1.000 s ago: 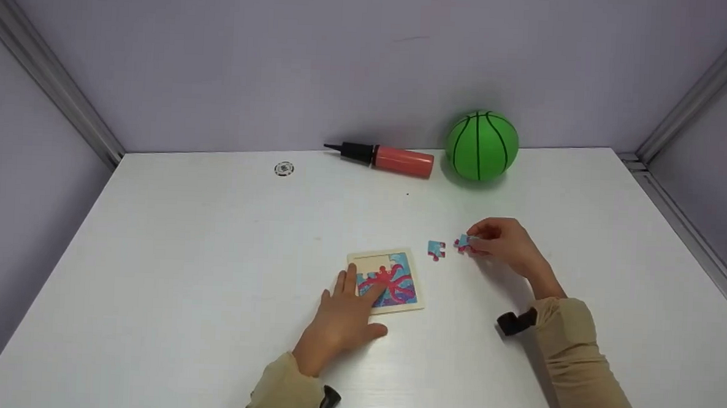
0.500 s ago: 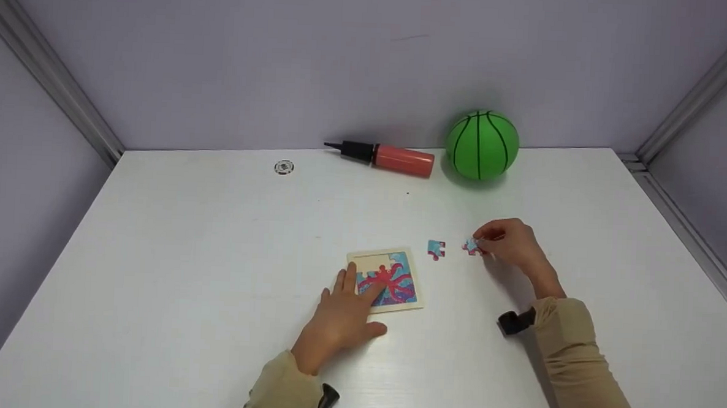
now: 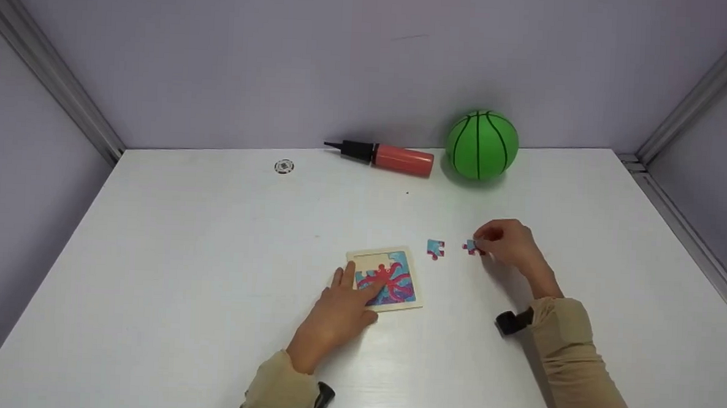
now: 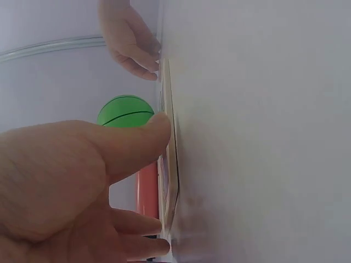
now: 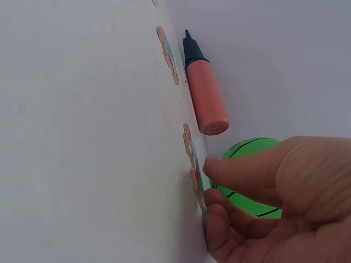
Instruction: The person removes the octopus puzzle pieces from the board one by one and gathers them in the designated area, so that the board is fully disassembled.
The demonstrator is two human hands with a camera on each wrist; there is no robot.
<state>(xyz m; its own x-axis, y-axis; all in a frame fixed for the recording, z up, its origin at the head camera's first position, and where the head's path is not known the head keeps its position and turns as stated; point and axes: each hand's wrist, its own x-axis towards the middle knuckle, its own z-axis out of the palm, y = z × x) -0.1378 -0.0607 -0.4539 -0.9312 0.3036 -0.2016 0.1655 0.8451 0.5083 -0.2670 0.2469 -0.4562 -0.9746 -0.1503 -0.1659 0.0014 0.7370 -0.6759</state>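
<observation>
A square wooden puzzle tray (image 3: 370, 262) lies on the table; a pink octopus on blue fills much of it, with bare wood at the upper left. My left hand (image 3: 334, 316) rests on its left side, fingers straight, one fingertip on the octopus (image 3: 391, 277). In the left wrist view the thumb (image 4: 134, 139) reaches the tray's near edge (image 4: 173, 153). To the right, my right hand (image 3: 512, 244) pinches a blue and pink puzzle piece (image 3: 470, 245) at the table surface. A similar loose piece (image 3: 435, 248) lies between tray and right hand.
At the back stands a green ball (image 3: 481, 146) with black lines, by the wall. Left of it lies a red and black hand pump (image 3: 402, 161), then a round black-and-white chip (image 3: 284, 166). Walls (image 3: 271, 65) border the white table (image 3: 214, 240).
The right hand has shifted slightly right with its puzzle piece, which has turned a little. My left thumb has drawn in toward the tray's near edge; the loose piece stays put.
</observation>
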